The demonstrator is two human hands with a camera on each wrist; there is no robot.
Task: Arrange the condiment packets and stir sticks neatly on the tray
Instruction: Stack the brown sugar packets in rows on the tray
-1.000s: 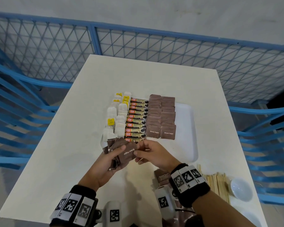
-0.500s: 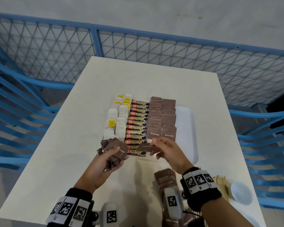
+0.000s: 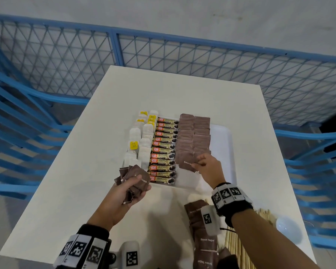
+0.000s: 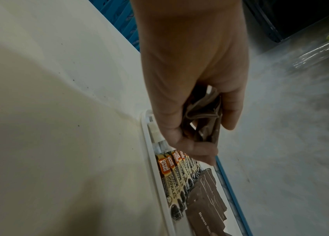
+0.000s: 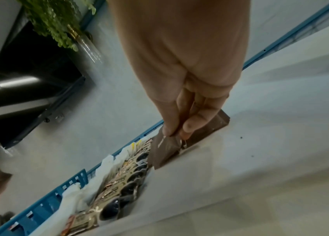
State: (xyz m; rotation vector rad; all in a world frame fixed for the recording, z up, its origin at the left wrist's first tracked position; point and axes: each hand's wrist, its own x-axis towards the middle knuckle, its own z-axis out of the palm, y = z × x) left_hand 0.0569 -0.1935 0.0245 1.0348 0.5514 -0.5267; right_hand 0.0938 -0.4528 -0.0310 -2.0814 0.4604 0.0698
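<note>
A white tray (image 3: pixel 224 150) on the table holds rows of white tea bags (image 3: pixel 142 144), coffee granule sticks (image 3: pixel 164 150) and brown sugar packets (image 3: pixel 194 136). My left hand (image 3: pixel 132 189) grips a bunch of brown sugar packets (image 3: pixel 139 177) just left of the tray's near end; the same bunch (image 4: pixel 202 116) shows in the left wrist view. My right hand (image 3: pixel 204 165) pinches one brown sugar packet (image 3: pixel 185 162) at the near end of the brown rows; in the right wrist view that packet (image 5: pixel 165 151) hangs from my fingertips (image 5: pixel 189 127) over the tray.
More brown sugar packets (image 3: pixel 204 237) lie on the table near its front edge, under my right forearm. Wooden stir sticks (image 3: pixel 239 247) lie beside them, and a small white bowl (image 3: pixel 288 230) sits at the front right. Blue mesh fencing (image 3: pixel 163 53) surrounds the white table (image 3: pixel 70 181).
My right hand took one packet from the left hand's bunch and carried it right and forward to the brown rows on the tray. The left hand stayed near the tray's left corner.
</note>
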